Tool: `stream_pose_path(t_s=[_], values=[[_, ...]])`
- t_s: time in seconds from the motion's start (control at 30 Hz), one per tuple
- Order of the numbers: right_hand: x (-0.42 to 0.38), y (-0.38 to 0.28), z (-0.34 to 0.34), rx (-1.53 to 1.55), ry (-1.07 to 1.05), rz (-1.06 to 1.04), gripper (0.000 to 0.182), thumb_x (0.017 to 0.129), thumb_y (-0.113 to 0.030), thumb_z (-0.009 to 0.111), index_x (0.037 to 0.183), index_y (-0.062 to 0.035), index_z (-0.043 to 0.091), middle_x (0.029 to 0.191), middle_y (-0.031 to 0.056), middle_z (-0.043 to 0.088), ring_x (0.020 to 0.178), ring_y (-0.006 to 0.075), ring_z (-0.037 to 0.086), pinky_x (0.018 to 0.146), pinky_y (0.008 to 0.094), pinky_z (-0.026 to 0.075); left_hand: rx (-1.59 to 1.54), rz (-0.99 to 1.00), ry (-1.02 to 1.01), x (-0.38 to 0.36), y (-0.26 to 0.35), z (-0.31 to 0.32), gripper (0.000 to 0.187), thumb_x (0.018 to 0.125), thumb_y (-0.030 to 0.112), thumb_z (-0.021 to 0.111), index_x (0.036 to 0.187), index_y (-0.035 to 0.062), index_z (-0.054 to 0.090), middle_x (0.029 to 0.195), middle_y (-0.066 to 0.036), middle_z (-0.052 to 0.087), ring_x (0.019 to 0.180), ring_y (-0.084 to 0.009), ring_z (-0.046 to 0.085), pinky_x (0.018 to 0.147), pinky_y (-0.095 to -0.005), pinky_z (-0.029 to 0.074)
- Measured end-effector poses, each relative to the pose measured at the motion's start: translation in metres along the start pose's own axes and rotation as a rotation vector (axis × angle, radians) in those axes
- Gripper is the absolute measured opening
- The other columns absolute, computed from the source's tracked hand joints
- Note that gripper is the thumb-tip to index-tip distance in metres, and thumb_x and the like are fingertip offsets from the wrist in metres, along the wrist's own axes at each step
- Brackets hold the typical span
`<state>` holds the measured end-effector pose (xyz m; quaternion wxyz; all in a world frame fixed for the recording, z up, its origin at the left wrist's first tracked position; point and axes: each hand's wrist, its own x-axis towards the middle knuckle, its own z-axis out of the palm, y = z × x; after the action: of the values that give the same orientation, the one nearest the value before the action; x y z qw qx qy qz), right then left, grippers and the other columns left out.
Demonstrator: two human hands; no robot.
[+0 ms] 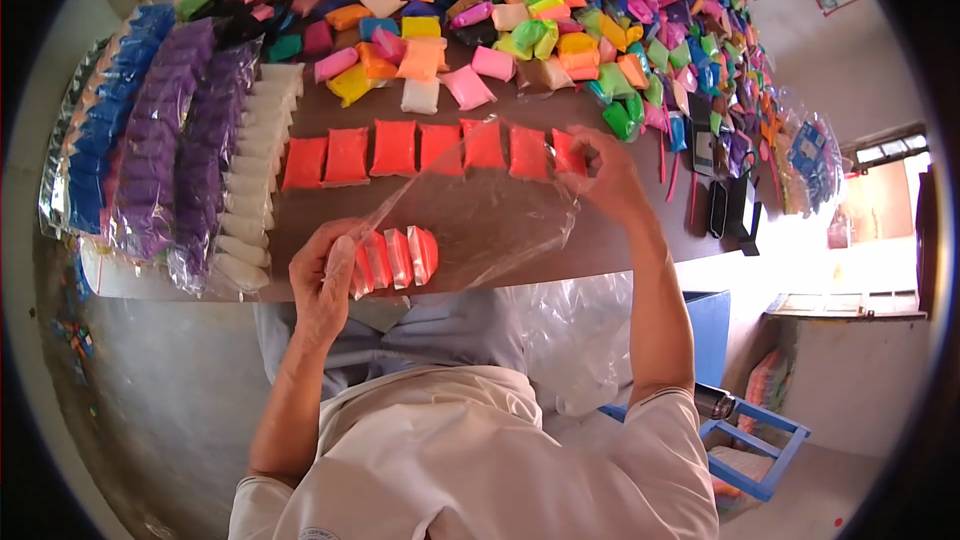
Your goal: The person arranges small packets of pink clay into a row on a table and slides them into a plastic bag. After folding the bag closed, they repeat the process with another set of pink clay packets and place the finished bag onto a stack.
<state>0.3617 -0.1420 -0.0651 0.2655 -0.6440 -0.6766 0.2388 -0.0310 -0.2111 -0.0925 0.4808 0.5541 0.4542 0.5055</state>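
Note:
My left hand (325,275) is closed on the near end of a clear plastic bag (490,225), with several red packets (398,258) stacked side by side inside it. The bag's loose film spreads to the right over the table. At its far edge my right hand (605,178) has its fingers curled in, apparently pinching the film. Those fingers partly cover the last red packet (566,152) of a row; whether they touch it is hard to tell. The other red packets (395,148) of that row lie flat beyond the bag.
Many coloured packets (540,10) are heaped across the back of the brown table (310,210). Filled bags of white packets (262,130), purple packets (165,130) and blue packets (125,110) line the left side. A phone-like device (704,148) and black object (742,210) lie right. A blue stool (770,450) stands below.

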Motion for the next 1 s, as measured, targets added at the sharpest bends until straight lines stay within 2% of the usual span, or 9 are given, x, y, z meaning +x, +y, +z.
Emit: stream_pose_path(t_s=[0.13, 0.2, 0.33, 0.43, 0.53, 0.63, 0.87, 0.93, 1.0], values=[[0.008, -0.006, -0.007, 0.07, -0.057, 0.109, 0.051, 0.071, -0.015, 0.081, 0.118, -0.008, 0.063, 0.127, 0.0092, 0.062, 0.116, 0.0288, 0.057, 0.101, 0.0386, 0.046, -0.019, 0.053, 0.002, 0.002, -0.001, 0.002, 0.034, 0.104, 0.028, 0.052, 0.11, -0.0026, 0.067, 0.094, -0.002, 0.066, 0.086, -0.0075, 0.056, 0.077, -0.022, 0.044], [0.003, -0.014, 0.004, -0.166, 0.017, -0.228, 0.048, 0.072, -0.014, 0.08, 0.116, -0.0077, 0.062, 0.122, 0.0083, 0.064, 0.112, 0.029, 0.059, 0.097, 0.0387, 0.048, -0.009, 0.024, -0.009, 0.001, 0.0, -0.001, 0.034, 0.104, 0.028, 0.052, 0.11, -0.0024, 0.067, 0.093, -0.001, 0.065, 0.084, -0.0068, 0.055, 0.075, -0.0214, 0.043], [0.001, -0.021, 0.001, -0.228, 0.01, -0.269, 0.048, 0.072, -0.014, 0.08, 0.117, -0.0081, 0.063, 0.116, 0.0077, 0.066, 0.111, 0.0297, 0.059, 0.097, 0.0391, 0.048, -0.004, 0.024, -0.022, 0.001, 0.0, -0.001, 0.034, 0.104, 0.029, 0.052, 0.11, -0.002, 0.066, 0.09, 0.0, 0.064, 0.081, -0.0053, 0.053, 0.071, -0.0202, 0.041], [-0.002, -0.013, -0.001, -0.384, 0.012, -0.168, 0.052, 0.074, -0.017, 0.081, 0.121, -0.0068, 0.062, 0.12, 0.0075, 0.066, 0.109, 0.023, 0.06, 0.092, 0.0361, 0.05, -0.011, 0.003, -0.022, 0.0, 0.001, -0.001, 0.035, 0.104, 0.029, 0.052, 0.11, -0.002, 0.066, 0.091, 0.0, 0.064, 0.081, -0.0054, 0.053, 0.07, -0.02, 0.041], [0.001, -0.013, 0.001, -0.071, 0.065, 0.011, 0.05, 0.075, -0.014, 0.082, 0.12, -0.0069, 0.062, 0.12, 0.0076, 0.066, 0.107, 0.0195, 0.062, 0.092, 0.0345, 0.051, -0.007, -0.017, -0.032, 0.0, 0.0, -0.003, 0.035, 0.104, 0.029, 0.052, 0.111, -0.0021, 0.066, 0.092, 0.0, 0.065, 0.082, -0.0055, 0.053, 0.072, -0.0201, 0.042], [0.002, -0.027, 0.007, 0.096, 0.061, -0.129, 0.049, 0.073, -0.013, 0.081, 0.119, -0.01, 0.063, 0.123, 0.0078, 0.066, 0.116, 0.0243, 0.06, 0.09, 0.0355, 0.053, -0.038, -0.029, -0.013, 0.0, 0.001, 0.0, 0.036, 0.104, 0.03, 0.053, 0.111, -0.0021, 0.066, 0.093, -0.001, 0.065, 0.083, -0.0058, 0.054, 0.073, -0.0203, 0.043], [0.01, -0.028, 0.025, -0.107, -0.058, -0.383, 0.06, 0.07, -0.015, 0.083, 0.125, -0.0114, 0.06, 0.131, 0.0094, 0.062, 0.122, 0.03, 0.057, 0.102, 0.039, 0.048, -0.015, -0.034, -0.005, -0.001, -0.005, -0.002, 0.036, 0.104, 0.031, 0.053, 0.111, -0.0018, 0.067, 0.094, -0.001, 0.065, 0.084, -0.0065, 0.055, 0.074, -0.0206, 0.043], [0.012, -0.027, 0.025, -0.147, -0.047, -0.419, 0.062, 0.069, -0.015, 0.082, 0.126, -0.0111, 0.059, 0.13, 0.0097, 0.062, 0.121, 0.0313, 0.056, 0.102, 0.04, 0.047, -0.026, 0.022, 0.007, 0.001, -0.003, 0.002, 0.03, 0.104, 0.026, 0.054, 0.109, -0.0016, 0.065, 0.079, 0.006, 0.052, 0.069, -0.0013, 0.041, 0.06, -0.0187, 0.034], [0.013, -0.03, 0.024, -0.206, -0.025, -0.453, 0.063, 0.068, -0.012, 0.079, 0.126, -0.0093, 0.057, 0.123, 0.0116, 0.064, 0.117, 0.0334, 0.057, 0.099, 0.0419, 0.048, -0.04, 0.006, -0.001, 0.001, -0.001, 0.001, 0.031, 0.104, 0.027, 0.054, 0.109, -0.0014, 0.065, 0.077, 0.006, 0.052, 0.068, -0.001, 0.04, 0.059, -0.0188, 0.034]])
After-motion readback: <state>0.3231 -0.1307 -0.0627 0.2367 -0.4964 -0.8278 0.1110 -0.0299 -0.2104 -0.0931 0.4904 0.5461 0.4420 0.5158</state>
